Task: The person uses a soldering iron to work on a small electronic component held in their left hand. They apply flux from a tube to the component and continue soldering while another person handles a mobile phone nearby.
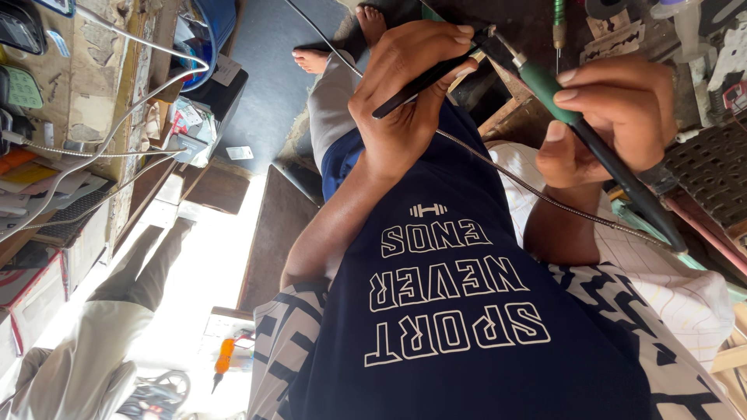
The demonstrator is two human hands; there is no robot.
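The left hand [408, 93] is curled around a thin black tool [424, 80], fingers folded over the top of it and thumb pressed along its side, so that the tool runs slantwise from the heel of the hand up toward the fingertips. Its upper end meets the metal tip of a soldering iron [580, 128], which the right hand [615, 117] grips pen-fashion, fingers wrapped over the green sleeve near the tip and the black handle trailing down past the wrist toward the lower right. The two tools touch, or very nearly touch, between the hands; whatever small piece sits at that meeting point is too small to make out. A braided metal cable [537, 194] runs slantwise under both wrists, across the dark blue shirt [467, 327] with pale lettering. Beyond the left hand lie a grey trouser leg [331, 101] and bare feet [342, 43] on a dark floor. To the right of the right hand a cluttered bench [700, 171] shows a black grid-patterned surface and assorted parts. Far to the left a wooden shelf [93, 101] carries white cables, papers and boxes, and an orange-handled screwdriver [224, 359] lies low down.
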